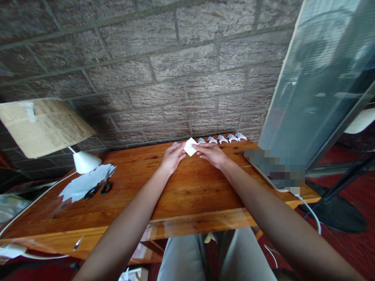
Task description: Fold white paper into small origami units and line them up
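Between both hands I hold a small white folded paper [190, 147], turned so that it looks like a diamond. My left hand [173, 156] pinches its left corner. On the opposite corner, my right hand [213, 153] has its thumb and fingers closed. The paper is above the wooden table [193, 195], toward its back edge. Just behind my right hand stands a row of several small folded paper figures [222, 139] along the wall.
To the left, black-handled scissors [101, 188] lie on a stack of white paper sheets [82, 183]. A lamp [84, 160] stands behind them. At the right edge rests a blurred flat device [275, 171] with a white cable [312, 212]. A brick wall [181, 78] borders the back.
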{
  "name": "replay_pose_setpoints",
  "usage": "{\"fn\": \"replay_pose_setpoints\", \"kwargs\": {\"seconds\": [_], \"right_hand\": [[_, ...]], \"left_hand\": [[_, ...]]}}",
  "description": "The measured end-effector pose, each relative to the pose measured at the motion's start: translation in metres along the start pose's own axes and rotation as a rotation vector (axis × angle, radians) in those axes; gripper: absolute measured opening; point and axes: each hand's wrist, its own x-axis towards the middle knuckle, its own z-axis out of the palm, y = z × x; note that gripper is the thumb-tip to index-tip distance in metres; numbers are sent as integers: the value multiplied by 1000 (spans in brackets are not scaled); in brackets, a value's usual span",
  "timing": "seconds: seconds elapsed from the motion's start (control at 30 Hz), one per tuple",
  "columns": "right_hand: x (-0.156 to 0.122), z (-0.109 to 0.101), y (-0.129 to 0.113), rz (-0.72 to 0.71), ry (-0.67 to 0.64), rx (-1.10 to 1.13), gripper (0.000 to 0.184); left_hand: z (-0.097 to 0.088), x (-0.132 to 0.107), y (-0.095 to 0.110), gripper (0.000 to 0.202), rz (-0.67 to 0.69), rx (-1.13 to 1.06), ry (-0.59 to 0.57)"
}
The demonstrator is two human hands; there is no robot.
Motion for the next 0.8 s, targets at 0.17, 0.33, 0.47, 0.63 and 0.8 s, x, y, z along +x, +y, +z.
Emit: {"fn": "replay_pose_setpoints", "kwargs": {"seconds": [0.17, 0.33, 0.47, 0.63, 0.8], "right_hand": [[2, -2, 3, -38, 76, -76, 32], [3, -1, 5, -58, 33, -97, 31], [2, 1, 5, -15, 23, -41, 27], [0, 4, 2, 32, 36, 5, 22], [-1, 6, 0, 69, 44, 41, 16]], "left_hand": [[8, -5, -6, 33, -17, -69, -51], [10, -4, -5, 34, 40, -37, -41], [9, -4, -1, 34, 57, -9, -25], [8, -3, 0, 33, 48, -1, -12], [8, -2, -2, 33, 36, -23, -6]]}}
